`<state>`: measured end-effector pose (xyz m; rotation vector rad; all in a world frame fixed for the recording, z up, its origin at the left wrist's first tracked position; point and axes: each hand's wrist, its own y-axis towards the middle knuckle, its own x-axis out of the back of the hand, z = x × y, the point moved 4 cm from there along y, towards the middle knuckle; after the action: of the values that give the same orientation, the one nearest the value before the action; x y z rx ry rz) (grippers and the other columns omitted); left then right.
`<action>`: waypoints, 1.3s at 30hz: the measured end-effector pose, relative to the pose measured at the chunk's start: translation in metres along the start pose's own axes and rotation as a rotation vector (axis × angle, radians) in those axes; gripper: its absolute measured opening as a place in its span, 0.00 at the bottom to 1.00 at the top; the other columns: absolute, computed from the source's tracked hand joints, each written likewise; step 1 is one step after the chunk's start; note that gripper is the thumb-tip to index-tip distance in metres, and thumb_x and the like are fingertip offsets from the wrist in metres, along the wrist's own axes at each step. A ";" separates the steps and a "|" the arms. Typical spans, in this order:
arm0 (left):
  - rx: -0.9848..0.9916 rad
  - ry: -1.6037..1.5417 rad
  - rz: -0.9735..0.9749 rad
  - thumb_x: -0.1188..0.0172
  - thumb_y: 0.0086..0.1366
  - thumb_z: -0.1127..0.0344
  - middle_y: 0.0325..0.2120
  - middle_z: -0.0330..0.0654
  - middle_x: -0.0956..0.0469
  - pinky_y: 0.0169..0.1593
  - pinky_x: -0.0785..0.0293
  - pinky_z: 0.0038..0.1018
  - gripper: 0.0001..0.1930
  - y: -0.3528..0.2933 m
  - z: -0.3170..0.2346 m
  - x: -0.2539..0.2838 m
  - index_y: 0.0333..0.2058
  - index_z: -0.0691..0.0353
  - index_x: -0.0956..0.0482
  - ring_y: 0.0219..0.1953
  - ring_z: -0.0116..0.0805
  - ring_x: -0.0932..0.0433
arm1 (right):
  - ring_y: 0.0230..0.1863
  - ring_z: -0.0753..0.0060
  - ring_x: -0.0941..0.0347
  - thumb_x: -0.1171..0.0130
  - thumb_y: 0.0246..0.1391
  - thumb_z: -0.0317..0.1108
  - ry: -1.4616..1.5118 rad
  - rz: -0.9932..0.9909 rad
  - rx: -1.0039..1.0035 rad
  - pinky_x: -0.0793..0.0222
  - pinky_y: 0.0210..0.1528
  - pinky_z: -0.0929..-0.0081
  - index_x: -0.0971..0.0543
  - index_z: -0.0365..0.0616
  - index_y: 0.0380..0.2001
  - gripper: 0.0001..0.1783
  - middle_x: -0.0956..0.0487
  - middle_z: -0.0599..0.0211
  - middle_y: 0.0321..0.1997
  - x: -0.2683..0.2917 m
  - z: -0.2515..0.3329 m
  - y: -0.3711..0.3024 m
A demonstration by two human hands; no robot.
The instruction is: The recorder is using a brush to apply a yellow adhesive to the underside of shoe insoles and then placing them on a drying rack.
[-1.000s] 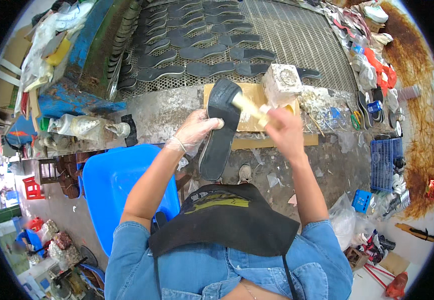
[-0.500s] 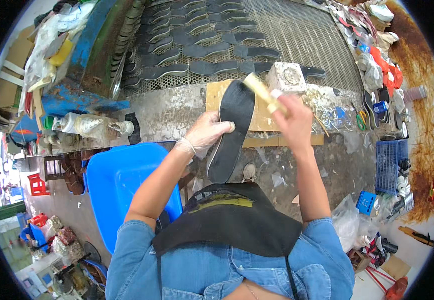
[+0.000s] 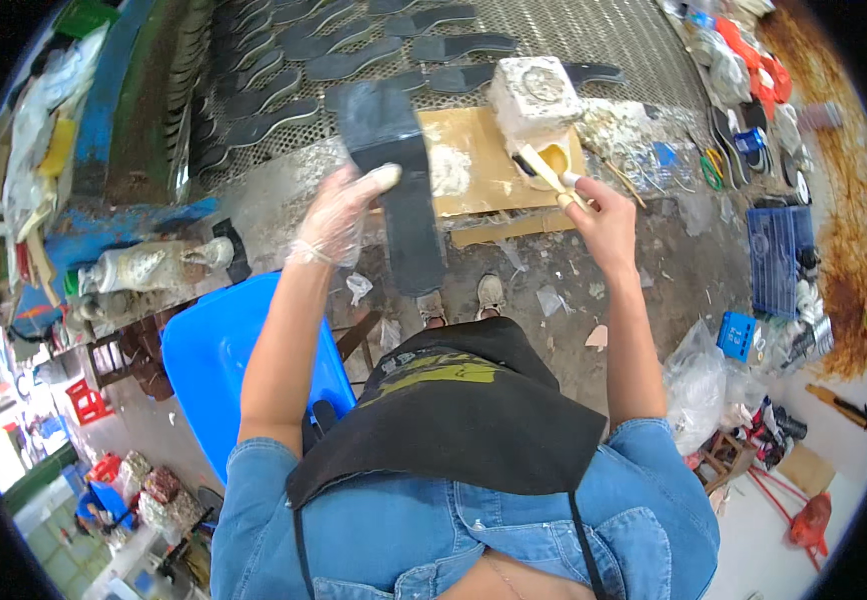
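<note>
Left grip [image 3: 339,212] pinches the sole [image 3: 414,225] by one side, likely keeping its face exposed, while right grip [image 3: 606,222] holds the brush [image 3: 544,174] at the cup [image 3: 556,158].

From afar I see a long, dark-grey, rubbery-looking sole [image 3: 410,200], glossy across its far end, matt below; a crinkled, clear plastic glove [image 3: 338,212]; a flat brown cardboard sheet [image 3: 479,193]; a rough, white-crusted block [image 3: 537,88]; a smooth, blue plastic tub [image 3: 216,350]; grey metal mesh [image 3: 624,45].

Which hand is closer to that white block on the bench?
Right: the right hand, gripping a brush, is below and right of the white block in the picture; the left hand, holding a black sole, is farther off, to its lower left.
</note>
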<state>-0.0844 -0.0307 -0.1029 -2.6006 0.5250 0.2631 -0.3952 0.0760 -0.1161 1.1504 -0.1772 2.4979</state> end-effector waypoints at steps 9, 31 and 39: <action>-0.026 0.055 0.129 0.39 0.60 0.67 0.41 0.40 0.21 0.45 0.25 0.27 0.18 -0.008 -0.022 -0.025 0.49 0.64 0.24 0.41 0.28 0.22 | 0.24 0.75 0.31 0.34 0.43 0.29 0.278 0.006 0.323 0.36 0.29 0.78 0.19 0.38 0.38 0.16 0.22 0.64 0.28 0.015 0.099 0.010; -0.229 0.100 0.056 0.38 0.60 0.63 0.36 0.34 0.19 0.40 0.26 0.23 0.15 0.015 -0.070 0.022 0.44 0.62 0.22 0.36 0.24 0.22 | 0.24 0.74 0.29 0.32 0.41 0.29 0.195 0.259 0.518 0.35 0.27 0.78 0.18 0.38 0.38 0.17 0.26 0.66 0.25 0.025 0.139 -0.031; -0.446 -0.295 -0.087 0.37 0.59 0.66 0.38 0.37 0.21 0.42 0.21 0.30 0.16 -0.001 -0.083 0.020 0.46 0.60 0.26 0.38 0.30 0.20 | 0.27 0.86 0.32 0.36 0.52 0.29 0.622 0.220 0.073 0.38 0.26 0.84 0.20 0.37 0.44 0.15 0.23 0.75 0.29 0.008 0.086 -0.028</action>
<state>-0.0579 -0.0764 -0.0354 -2.9226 0.2682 0.7991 -0.3280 0.0810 -0.0552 0.3438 -0.0407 2.9415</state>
